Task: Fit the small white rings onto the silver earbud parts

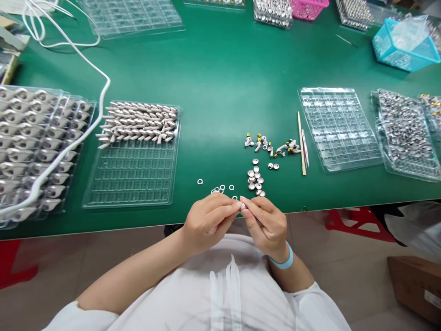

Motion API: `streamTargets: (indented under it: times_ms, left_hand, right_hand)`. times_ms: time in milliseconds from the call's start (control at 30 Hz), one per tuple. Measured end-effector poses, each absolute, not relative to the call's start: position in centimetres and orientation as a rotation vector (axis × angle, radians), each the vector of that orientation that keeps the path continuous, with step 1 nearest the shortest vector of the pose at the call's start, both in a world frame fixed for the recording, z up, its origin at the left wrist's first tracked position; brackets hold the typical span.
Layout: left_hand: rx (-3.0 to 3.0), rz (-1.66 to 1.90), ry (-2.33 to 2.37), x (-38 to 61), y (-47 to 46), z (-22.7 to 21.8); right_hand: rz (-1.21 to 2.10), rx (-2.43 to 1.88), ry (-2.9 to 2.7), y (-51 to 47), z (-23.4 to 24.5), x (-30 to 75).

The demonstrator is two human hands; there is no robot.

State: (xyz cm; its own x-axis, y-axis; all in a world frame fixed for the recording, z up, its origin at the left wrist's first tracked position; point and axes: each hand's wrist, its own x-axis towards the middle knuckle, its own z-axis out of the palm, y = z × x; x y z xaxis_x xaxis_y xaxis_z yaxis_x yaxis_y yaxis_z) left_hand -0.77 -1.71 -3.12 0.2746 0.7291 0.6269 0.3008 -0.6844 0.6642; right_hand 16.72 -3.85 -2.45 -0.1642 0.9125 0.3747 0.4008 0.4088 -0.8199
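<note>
Over the table's front edge, my left hand (212, 217) and my right hand (264, 224) meet fingertip to fingertip. Both pinch one small pale metal part (243, 206), mostly covered by the fingers. Thin white rings with a small tab (222, 187) lie scattered just beyond my left hand. Past my right hand sits a loose cluster of small round silver cups (255, 175). Farther back are small curved metal pieces (270, 148), some with yellow bits.
A half-filled tray of metal parts (131, 177) and a fuller tray (31, 142) stand left, crossed by a white cable (103, 99). To the right lie a wooden stick (302, 145), tweezers (305, 148), a clear tray (341, 128) and a blue basket (392, 53).
</note>
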Motion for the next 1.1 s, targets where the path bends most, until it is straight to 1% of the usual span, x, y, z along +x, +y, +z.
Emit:
streamTargets:
  times_ms: [133, 300, 500, 800, 1100]
  left_hand:
    - [2.141, 1.378, 0.946, -0.8, -1.7, -3.2]
    - [2.186, 1.284, 0.904, -0.8, -1.6, -3.3]
    - [2.179, 1.352, 0.901, -0.4, -1.6, -3.1]
    - [2.076, 1.416, 0.958, 0.0, -1.8, -2.9]
    - [2.094, 1.417, 0.982, -0.1, -1.7, -3.1]
  right_hand:
    - [0.669, -1.154, -1.779, -4.1, -2.7, 16.7]
    - [0.708, -1.167, -1.775, -4.0, -2.4, 16.7]
    - [0.737, -1.191, -1.726, -4.2, -1.7, 16.2]
    - [0.986, -1.155, -1.692, -3.5, -1.7, 16.7]
    - [1.022, -1.161, -1.698, -3.1, -1.5, 16.6]
